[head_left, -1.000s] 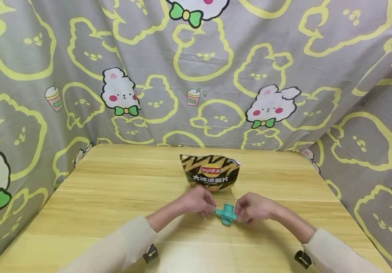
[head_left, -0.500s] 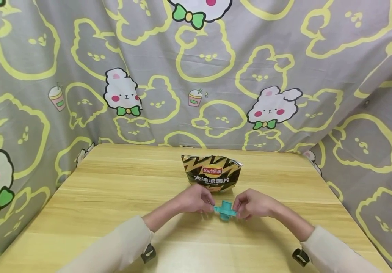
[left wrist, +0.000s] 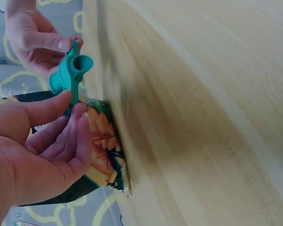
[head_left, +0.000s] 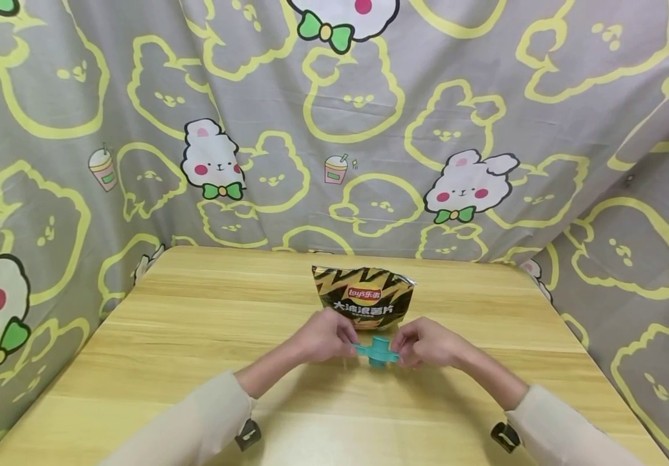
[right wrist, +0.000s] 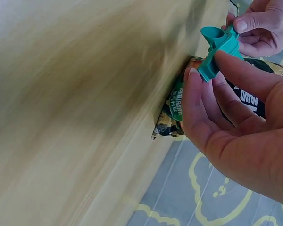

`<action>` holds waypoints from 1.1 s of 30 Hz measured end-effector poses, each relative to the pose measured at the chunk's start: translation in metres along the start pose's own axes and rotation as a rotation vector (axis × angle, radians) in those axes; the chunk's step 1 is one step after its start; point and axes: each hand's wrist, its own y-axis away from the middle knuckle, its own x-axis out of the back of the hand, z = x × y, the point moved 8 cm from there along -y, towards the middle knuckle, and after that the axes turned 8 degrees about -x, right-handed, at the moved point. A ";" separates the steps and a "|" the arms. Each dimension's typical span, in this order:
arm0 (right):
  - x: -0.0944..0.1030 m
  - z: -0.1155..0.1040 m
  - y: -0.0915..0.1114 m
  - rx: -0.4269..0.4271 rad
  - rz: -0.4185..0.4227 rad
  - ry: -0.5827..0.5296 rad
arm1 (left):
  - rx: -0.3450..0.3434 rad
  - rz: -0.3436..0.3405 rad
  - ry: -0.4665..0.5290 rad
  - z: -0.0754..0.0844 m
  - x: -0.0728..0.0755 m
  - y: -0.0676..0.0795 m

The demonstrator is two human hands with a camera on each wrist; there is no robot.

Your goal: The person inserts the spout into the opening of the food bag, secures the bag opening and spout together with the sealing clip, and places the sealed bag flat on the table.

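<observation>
Before me spreads a pale wood-grain table (head_left: 165,310), its far corners rounded. Behind it I see a grey curtain (head_left: 381,155) hanging in soft folds and running on along my left and right, printed with yellow animal outlines (head_left: 353,137), white rabbit heads (head_left: 465,184) above green bow ties (head_left: 454,214), and small pink cups (head_left: 335,172) with straws

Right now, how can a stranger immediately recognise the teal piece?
On the wooden table stands a black and gold chip bag. In front of it, the left hand and right hand pinch the teal piece, which, unlike the bag, has a round tube.
</observation>
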 end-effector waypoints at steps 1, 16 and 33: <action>0.001 -0.001 -0.001 0.008 0.004 0.010 | -0.002 0.008 -0.007 0.001 0.002 0.000; 0.002 -0.033 -0.012 0.048 0.088 0.160 | -0.025 0.091 -0.033 0.009 0.019 0.001; -0.001 -0.048 -0.021 0.085 0.160 0.150 | -0.039 0.094 -0.052 0.014 0.024 0.002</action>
